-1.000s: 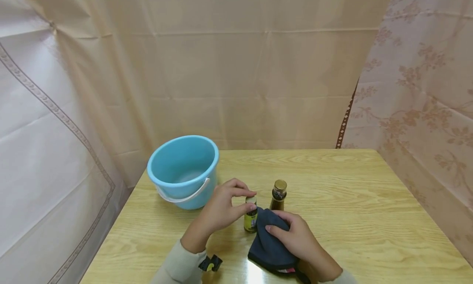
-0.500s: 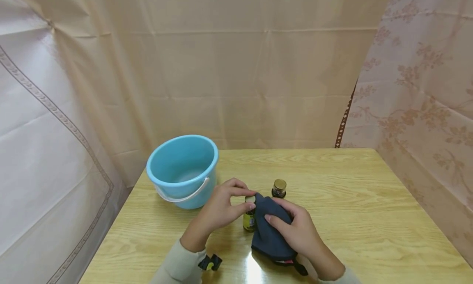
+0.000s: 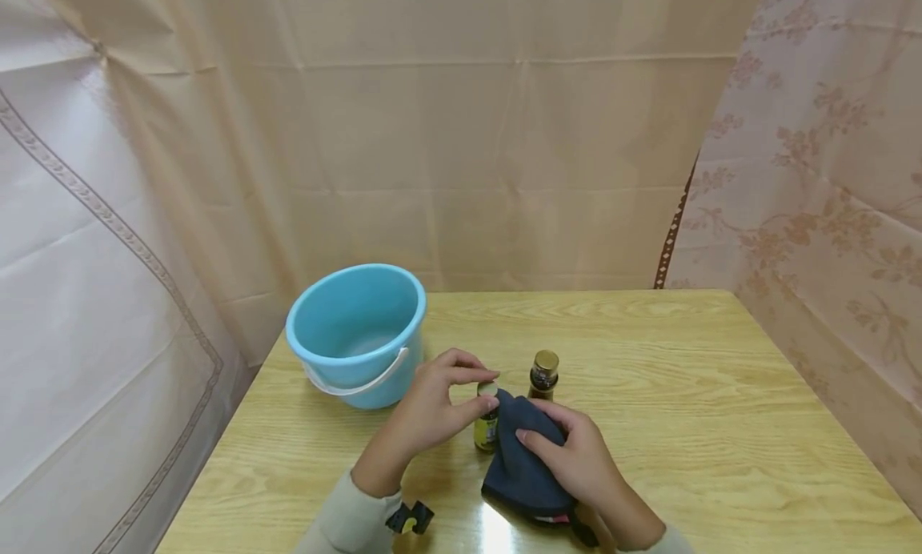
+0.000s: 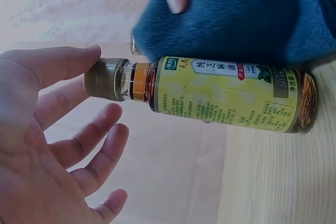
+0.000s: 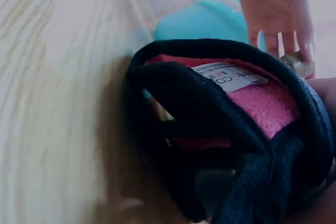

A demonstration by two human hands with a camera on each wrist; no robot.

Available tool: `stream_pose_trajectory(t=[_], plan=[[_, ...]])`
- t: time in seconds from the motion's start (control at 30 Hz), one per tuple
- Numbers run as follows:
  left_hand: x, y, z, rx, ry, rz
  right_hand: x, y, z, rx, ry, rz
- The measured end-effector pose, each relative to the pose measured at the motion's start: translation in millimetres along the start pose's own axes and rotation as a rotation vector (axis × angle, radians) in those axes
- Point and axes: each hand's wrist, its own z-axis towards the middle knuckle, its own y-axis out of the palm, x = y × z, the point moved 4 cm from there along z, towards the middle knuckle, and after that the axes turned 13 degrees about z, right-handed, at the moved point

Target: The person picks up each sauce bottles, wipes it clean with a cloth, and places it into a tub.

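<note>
My left hand pinches the cap of a small sesame oil bottle between thumb and fingertips. The bottle stands upright on the table, its yellow label facing the left wrist camera. My right hand grips a dark blue cleaning cloth, thumb on the near face, and holds it against the bottle's right side. Black edging, a pink inner side and a white tag show at the cloth's lower opening. Just behind the cloth stands a second, dark bottle with a gold cap, its lower part hidden.
A light blue bucket with a white handle stands at the back left, near my left hand. Wood-grain table surface extends to the right. Beige curtains hang behind and at both sides.
The right hand and cloth rose along the bottle, then came partway back down, uncovering more of the rear bottle's neck. My left hand stays on the cap.
</note>
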Motion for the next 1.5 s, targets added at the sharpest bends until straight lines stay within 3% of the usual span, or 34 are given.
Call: stream_pose_trajectory(t=[0.3,0.47,0.77,0.9,1.17,1.5], plan=[[3.7,-2.0,-2.2,0.118,-0.086,0.196,13,-1,2,-0.013,0.030,-0.075],[6.3,-0.7,-1.3,0.133,-0.114,0.254,7,-2,0,-0.010,0.026,-0.085],[4.5,-0.1,0.1,0.104,-0.095,0.132,-26,0,-3,-0.003,-0.090,0.008],[1.9,1.0,0.5,0.071,-0.103,0.080,-31,1,-3,0.007,-0.087,0.029],[-0.6,1.4,1.1,0.046,-0.109,0.036,-13,1,1,0.011,-0.011,0.001],[-2.7,-0.9,0.5,0.002,-0.132,-0.021,13,-1,4,-0.071,0.060,-0.064]])
